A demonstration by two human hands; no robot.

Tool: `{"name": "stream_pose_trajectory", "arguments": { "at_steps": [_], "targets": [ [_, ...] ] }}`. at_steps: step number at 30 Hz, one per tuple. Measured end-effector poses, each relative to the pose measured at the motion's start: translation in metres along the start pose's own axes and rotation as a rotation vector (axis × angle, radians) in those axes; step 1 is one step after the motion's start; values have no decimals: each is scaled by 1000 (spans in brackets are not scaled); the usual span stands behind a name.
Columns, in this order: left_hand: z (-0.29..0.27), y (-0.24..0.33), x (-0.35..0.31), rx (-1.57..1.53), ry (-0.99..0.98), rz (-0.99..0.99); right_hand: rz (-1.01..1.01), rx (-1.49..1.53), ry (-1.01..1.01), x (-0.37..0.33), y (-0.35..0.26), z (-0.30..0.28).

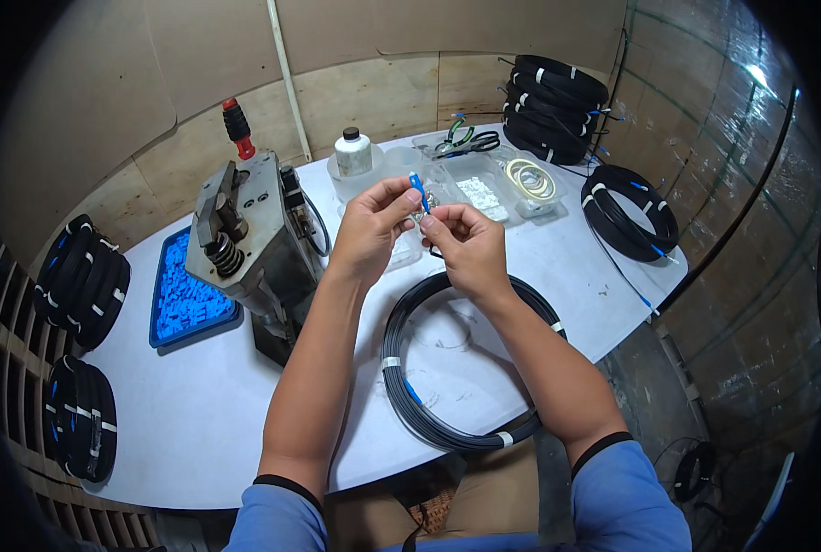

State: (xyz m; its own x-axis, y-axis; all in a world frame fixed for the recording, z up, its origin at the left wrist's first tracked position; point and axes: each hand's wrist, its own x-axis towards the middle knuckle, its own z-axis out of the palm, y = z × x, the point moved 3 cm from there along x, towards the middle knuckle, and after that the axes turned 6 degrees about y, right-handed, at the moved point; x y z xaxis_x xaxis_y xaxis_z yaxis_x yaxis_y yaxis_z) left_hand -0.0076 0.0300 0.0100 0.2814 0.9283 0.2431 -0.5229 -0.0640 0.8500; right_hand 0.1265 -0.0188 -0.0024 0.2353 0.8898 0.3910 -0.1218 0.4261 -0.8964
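Over the table my left hand [371, 225] is closed, its thumb and fingers pinching a small blue fibre-optic connector [417, 182] that points upward with a pale tip. My right hand [470, 253] is closed in a pinch just below and to the right, at the connector's lower end. What sits between the right fingertips looks like the thin cable end, but it is mostly covered. Beneath my right forearm lies a coil of black cable [395, 340] bound with white bands, with another blue connector [412, 393] on its inner left side.
A metal press [261, 216] with a red-black handle stands left, beside a blue tray [156, 317] of blue parts. Behind my hands are a white bottle [353, 156], scissors [477, 144] and a clear box [544, 210] of pale rings. Black cable coils [558, 101] are stacked back right.
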Motion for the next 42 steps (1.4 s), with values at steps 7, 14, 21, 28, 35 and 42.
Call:
{"name": "stream_pose_trajectory", "arguments": {
  "at_steps": [7,14,21,28,35,42],
  "targets": [
    [-2,1,0,17,47,-5,-1,-22,-10,-1,3,-1],
    [1,4,-1,48,43,35,-34,-20,-22,-1,2,1],
    [1,3,1,75,34,68,-27,10,-19,0,5,2],
    [3,5,-1,103,41,79,-31,-3,-27,0,5,2],
    [3,2,-1,88,46,79,-28,10,-23,-1,6,1],
    [7,9,-2,78,15,52,-39,-35,-20,-2,3,1]
  ]
}}
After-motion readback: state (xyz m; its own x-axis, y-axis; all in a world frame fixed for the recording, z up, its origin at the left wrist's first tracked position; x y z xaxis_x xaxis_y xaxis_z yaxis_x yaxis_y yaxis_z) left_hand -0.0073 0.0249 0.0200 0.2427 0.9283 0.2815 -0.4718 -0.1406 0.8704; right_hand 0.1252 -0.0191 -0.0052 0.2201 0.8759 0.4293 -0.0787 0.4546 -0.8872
